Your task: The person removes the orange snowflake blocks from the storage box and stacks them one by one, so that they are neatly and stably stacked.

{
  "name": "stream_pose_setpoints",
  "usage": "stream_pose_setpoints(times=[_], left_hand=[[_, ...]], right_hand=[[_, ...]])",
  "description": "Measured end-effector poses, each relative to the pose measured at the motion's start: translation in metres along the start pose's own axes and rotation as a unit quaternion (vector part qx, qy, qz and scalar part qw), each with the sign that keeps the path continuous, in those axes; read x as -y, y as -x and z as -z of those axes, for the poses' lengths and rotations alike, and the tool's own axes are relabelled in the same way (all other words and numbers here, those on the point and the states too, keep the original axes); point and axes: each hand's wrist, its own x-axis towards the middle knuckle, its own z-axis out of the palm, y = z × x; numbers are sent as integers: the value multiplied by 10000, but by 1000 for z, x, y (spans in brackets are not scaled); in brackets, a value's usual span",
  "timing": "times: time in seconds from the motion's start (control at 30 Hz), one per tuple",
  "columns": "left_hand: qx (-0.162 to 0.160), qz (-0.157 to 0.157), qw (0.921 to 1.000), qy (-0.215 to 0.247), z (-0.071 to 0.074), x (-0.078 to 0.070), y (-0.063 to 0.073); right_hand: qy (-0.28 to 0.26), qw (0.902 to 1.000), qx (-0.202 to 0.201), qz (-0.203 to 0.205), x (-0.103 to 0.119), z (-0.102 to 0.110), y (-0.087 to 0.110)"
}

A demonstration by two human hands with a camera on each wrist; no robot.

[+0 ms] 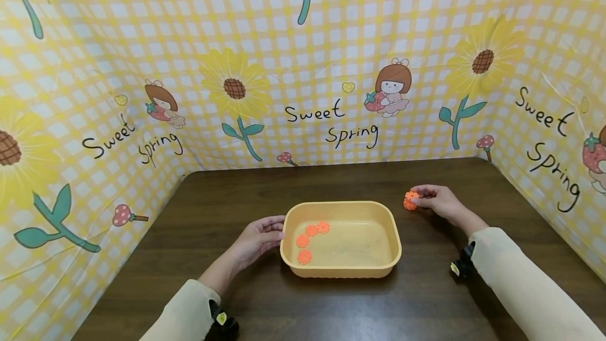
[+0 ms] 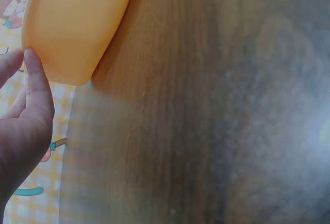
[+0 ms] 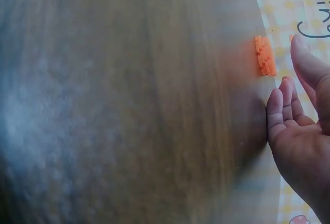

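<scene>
A yellow plastic basin point(image 1: 343, 273) sits on the table with several flat orange flower-shaped pieces point(image 1: 304, 257) along its left side. My left hand point(image 1: 258, 238) holds the basin's left rim between thumb and fingers; the left wrist view shows the fingertips at the basin wall point(image 2: 77, 38). To the right of the basin, my right hand point(image 1: 440, 203) pinches an orange flower piece point(image 1: 411, 194) by its fingertips. Just below it are more orange flower pieces point(image 3: 265, 56), stacked in the right wrist view. The thumb hides most of the pinched piece there.
The dark wooden table point(image 1: 227, 193) extends around the basin. Yellow checked cloth point(image 1: 303, 67) with printed flowers and lettering rises along its back and both sides. Dark devices are strapped at both wrists, below the pale sleeves point(image 1: 525, 272).
</scene>
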Motion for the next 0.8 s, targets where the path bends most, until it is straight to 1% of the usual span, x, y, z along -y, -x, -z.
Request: stream_pose_setpoints(times=[0.27, 0.7, 0.8], left_hand=[[5, -8, 10000, -6, 0, 0, 0], [-10, -29, 10000, 38, -2, -1, 0], [-7, -35, 10000, 51, -2, 0, 0]], right_hand=[[223, 9996, 60, -137, 0, -1, -3], [246, 9994, 161, -200, 3, -3, -1], [274, 9993, 201, -157, 2, -2, -1]])
